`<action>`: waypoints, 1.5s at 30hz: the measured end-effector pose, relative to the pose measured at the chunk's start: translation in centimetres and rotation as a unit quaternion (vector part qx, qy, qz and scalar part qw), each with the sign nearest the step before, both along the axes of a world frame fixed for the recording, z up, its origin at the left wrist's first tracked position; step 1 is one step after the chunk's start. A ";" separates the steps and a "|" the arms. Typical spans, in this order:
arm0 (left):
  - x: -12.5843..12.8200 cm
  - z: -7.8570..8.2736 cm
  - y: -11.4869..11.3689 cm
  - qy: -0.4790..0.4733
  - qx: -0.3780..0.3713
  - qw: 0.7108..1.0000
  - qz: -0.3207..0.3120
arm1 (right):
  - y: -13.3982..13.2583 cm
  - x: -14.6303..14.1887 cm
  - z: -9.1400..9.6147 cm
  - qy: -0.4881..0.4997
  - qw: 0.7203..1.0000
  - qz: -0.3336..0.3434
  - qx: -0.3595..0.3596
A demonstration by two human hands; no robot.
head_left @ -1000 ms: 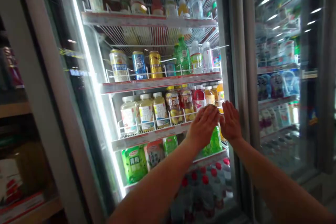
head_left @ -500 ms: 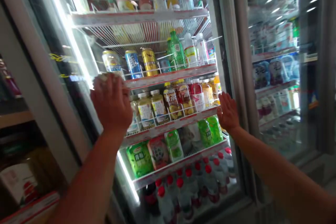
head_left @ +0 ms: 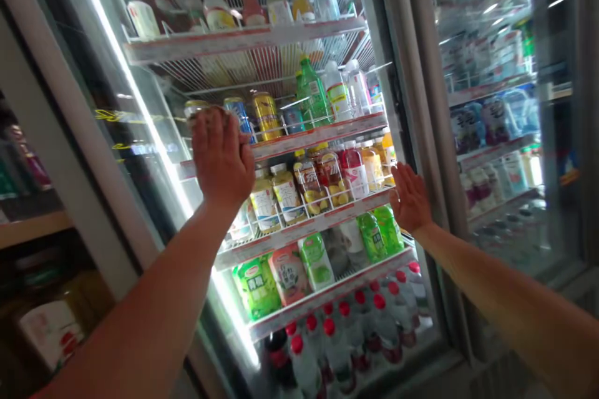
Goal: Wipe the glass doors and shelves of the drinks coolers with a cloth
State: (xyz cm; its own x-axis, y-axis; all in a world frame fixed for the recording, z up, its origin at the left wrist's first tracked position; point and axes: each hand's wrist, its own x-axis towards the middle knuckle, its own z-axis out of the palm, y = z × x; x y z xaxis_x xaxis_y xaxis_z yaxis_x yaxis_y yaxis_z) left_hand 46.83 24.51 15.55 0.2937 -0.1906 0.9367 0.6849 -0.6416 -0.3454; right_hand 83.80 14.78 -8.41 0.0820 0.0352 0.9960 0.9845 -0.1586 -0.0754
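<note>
My left hand (head_left: 222, 165) is raised in front of the drinks cooler, fingers stretched upward with a crumpled cloth (head_left: 211, 115) under them. Only the cloth's edge shows past my fingertips; the rest is hidden by the hand. Behind it stand cans, among them a gold can (head_left: 266, 116) and a partly covered blue can (head_left: 239, 116). My right hand (head_left: 410, 198) is held up flat, with fingers extended, near the cooler's right frame (head_left: 421, 112). It appears to rest against the glass, though contact is hard to make out. Nothing is seen in it.
Wire shelves hold bottles, including a green bottle (head_left: 314, 90) and jars with white caps (head_left: 287, 193). Green juice packs (head_left: 257, 287) stand lower, above red-capped bottles (head_left: 330, 349). A light strip (head_left: 126, 68) runs down the left side. Another cooler (head_left: 496, 137) stands at right.
My left hand has moved right and slightly down with the cloth, now covering part of the blue can. My right hand has stayed nearly in place. The view has shifted slightly.
</note>
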 end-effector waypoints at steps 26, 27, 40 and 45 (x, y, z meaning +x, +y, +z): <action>7.8 -6.4 -1.9 0.227 0.060 0.972 -0.028 | 2.0 -0.4 16.9 0.119 0.982 0.062 0.130; 8.8 -7.2 -2.1 0.263 0.072 0.962 -0.024 | 2.0 -0.4 16.9 0.118 0.982 0.062 0.134; -4.4 6.9 4.3 0.054 0.080 0.991 0.088 | 1.8 -0.5 16.9 0.126 0.981 0.082 0.124; -1.5 6.0 7.2 -0.093 0.141 0.982 0.086 | 1.7 -0.7 16.9 0.136 0.980 0.073 0.125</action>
State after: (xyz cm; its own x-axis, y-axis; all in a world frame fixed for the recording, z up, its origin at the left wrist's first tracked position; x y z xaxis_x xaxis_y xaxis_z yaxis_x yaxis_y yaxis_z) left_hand 45.30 31.72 21.56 0.1727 -0.4133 0.8941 0.8431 -0.4073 -0.3511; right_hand 83.10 16.48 8.53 0.3575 -0.1753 0.9173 0.9335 0.0394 -0.3563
